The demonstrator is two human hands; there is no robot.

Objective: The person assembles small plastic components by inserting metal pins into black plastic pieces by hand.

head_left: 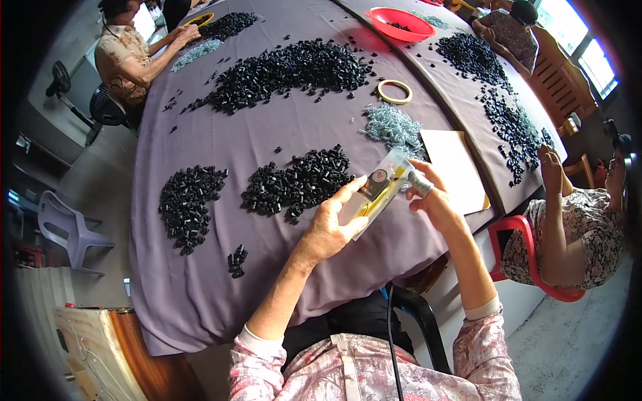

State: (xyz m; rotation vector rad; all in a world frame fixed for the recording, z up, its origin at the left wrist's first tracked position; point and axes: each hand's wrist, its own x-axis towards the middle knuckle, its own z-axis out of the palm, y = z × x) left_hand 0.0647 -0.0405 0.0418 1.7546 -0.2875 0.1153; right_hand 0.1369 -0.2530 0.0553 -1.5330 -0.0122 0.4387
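Observation:
A clear plastic package (378, 189) with a dark label and something yellow inside is held tilted above the near part of the table. My left hand (328, 227) grips its near left side, thumb and fingers closed on it. At the far right end my right hand (433, 197) has its fingers curled against the package; a grey wrap covers one finger. Just beyond the hands lies a heap of small clear or silvery pieces (393, 130). A pile of small black parts (294, 180) is left of the package, and a tan-edged white board (456, 170) is to its right.
More black parts form a large pile (287, 73) farther back and a smaller pile (189, 207) at left. A yellow ring (394, 91) and a red basin (401, 27) are on the purple-grey cloth (321, 127). Several people sit around, one near a red chair (531, 257).

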